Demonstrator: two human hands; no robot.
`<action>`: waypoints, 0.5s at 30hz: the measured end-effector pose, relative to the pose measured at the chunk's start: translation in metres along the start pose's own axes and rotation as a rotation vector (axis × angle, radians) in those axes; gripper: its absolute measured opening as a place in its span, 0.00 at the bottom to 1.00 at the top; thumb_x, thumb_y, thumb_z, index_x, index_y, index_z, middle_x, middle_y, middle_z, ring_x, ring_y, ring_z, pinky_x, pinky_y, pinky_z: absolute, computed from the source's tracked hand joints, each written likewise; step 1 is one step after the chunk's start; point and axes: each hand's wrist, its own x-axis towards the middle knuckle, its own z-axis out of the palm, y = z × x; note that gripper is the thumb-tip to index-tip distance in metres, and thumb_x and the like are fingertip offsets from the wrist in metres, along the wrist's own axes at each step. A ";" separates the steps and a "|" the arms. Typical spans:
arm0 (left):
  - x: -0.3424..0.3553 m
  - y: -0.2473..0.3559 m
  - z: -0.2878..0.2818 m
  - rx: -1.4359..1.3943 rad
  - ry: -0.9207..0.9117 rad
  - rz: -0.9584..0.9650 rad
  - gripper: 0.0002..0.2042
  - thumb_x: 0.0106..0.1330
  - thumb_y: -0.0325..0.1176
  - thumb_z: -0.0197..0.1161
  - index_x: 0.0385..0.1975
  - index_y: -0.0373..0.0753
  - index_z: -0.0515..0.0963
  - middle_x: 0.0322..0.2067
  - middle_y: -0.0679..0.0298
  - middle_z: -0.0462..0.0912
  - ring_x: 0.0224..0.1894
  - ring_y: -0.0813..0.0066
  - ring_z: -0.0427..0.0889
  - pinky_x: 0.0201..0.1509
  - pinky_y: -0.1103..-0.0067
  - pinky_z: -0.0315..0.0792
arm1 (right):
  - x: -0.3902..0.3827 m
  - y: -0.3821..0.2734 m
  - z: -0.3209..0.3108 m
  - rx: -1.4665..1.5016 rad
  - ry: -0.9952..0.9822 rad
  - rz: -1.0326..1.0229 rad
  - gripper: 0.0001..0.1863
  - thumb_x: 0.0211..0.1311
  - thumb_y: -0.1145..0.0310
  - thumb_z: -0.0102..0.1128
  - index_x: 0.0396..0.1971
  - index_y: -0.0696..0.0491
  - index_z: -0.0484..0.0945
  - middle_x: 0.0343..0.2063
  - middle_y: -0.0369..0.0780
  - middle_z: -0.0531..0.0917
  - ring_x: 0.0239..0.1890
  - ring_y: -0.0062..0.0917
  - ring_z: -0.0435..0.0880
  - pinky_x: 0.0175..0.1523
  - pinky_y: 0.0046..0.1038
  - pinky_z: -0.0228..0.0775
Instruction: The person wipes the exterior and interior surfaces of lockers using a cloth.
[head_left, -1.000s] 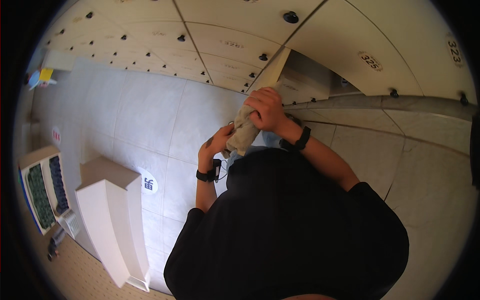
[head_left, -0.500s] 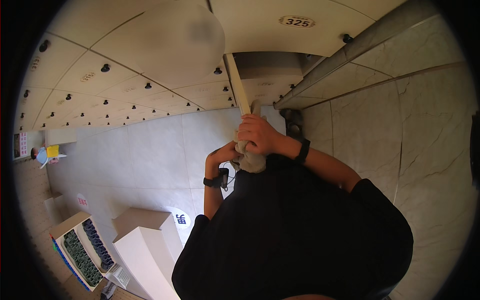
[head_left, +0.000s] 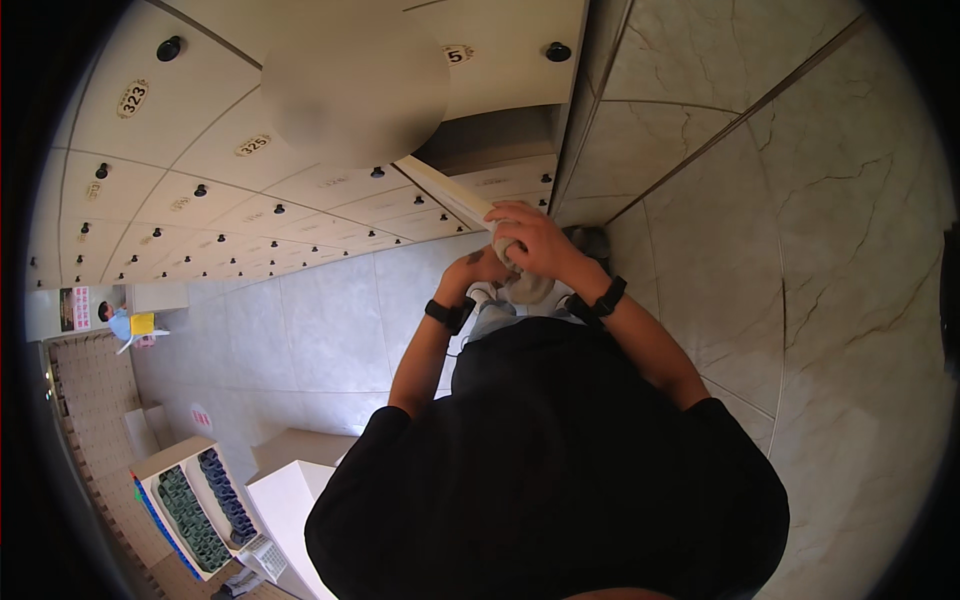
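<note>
My right hand (head_left: 537,238) is closed around a beige-grey cloth (head_left: 530,288), its fingers over the outer edge of an open locker door (head_left: 448,190). Just to its left, my left hand (head_left: 480,268) is also closed on the cloth, lower down by the same door; its fingertips are partly hidden. The cloth hangs bunched below both hands. Behind the door, a dark open locker compartment (head_left: 495,140) shows. Each wrist wears a black band.
Cream lockers (head_left: 225,205) with black knobs line the left and front. A marble-tiled wall (head_left: 700,200) rises at right. At lower left are a white cabinet (head_left: 290,500) and a rack of green and blue slippers (head_left: 195,515). A small blue-and-yellow figure (head_left: 125,322) is far left.
The view has shifted, and the door now slants more to the left. My arms reach farther forward, and both hands keep the cloth at the door's edge.
</note>
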 end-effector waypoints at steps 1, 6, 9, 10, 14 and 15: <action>0.014 0.001 0.002 -0.003 0.007 -0.003 0.27 0.47 0.29 0.69 0.52 0.38 0.73 0.48 0.54 0.79 0.52 0.66 0.77 0.55 0.72 0.72 | -0.003 0.010 -0.007 0.004 -0.005 -0.006 0.08 0.44 0.78 0.52 0.26 0.58 0.77 0.50 0.43 0.78 0.57 0.39 0.74 0.59 0.38 0.68; 0.055 0.037 -0.003 -0.021 0.179 0.125 0.20 0.54 0.36 0.64 0.47 0.37 0.76 0.38 0.56 0.83 0.40 0.67 0.82 0.42 0.73 0.76 | -0.018 0.037 -0.039 0.151 0.205 0.130 0.10 0.44 0.80 0.48 0.29 0.61 0.75 0.47 0.45 0.79 0.48 0.40 0.79 0.55 0.35 0.71; 0.061 0.064 -0.010 0.147 0.216 0.213 0.18 0.56 0.40 0.62 0.45 0.37 0.76 0.32 0.57 0.83 0.32 0.68 0.83 0.36 0.73 0.76 | -0.024 0.046 -0.044 0.151 0.286 0.145 0.08 0.47 0.79 0.49 0.28 0.61 0.75 0.46 0.44 0.80 0.46 0.41 0.79 0.53 0.35 0.72; 0.066 0.060 -0.011 0.142 0.221 0.213 0.18 0.56 0.40 0.62 0.45 0.37 0.76 0.32 0.57 0.83 0.32 0.68 0.83 0.36 0.73 0.76 | -0.021 0.046 -0.044 0.151 0.280 0.143 0.08 0.47 0.79 0.49 0.28 0.61 0.75 0.46 0.44 0.80 0.46 0.41 0.79 0.53 0.35 0.72; 0.077 0.059 -0.019 0.178 0.227 0.206 0.18 0.55 0.43 0.63 0.41 0.38 0.78 0.29 0.55 0.83 0.30 0.64 0.84 0.35 0.71 0.76 | -0.014 0.059 -0.037 0.191 0.363 0.185 0.08 0.46 0.80 0.46 0.27 0.62 0.74 0.43 0.46 0.80 0.43 0.40 0.79 0.52 0.32 0.71; 0.076 0.064 -0.023 0.194 0.168 0.103 0.19 0.55 0.45 0.63 0.40 0.38 0.80 0.31 0.52 0.84 0.33 0.59 0.84 0.38 0.69 0.76 | -0.015 0.065 -0.035 0.222 0.403 0.199 0.08 0.46 0.80 0.44 0.26 0.63 0.73 0.42 0.47 0.80 0.42 0.39 0.79 0.52 0.31 0.70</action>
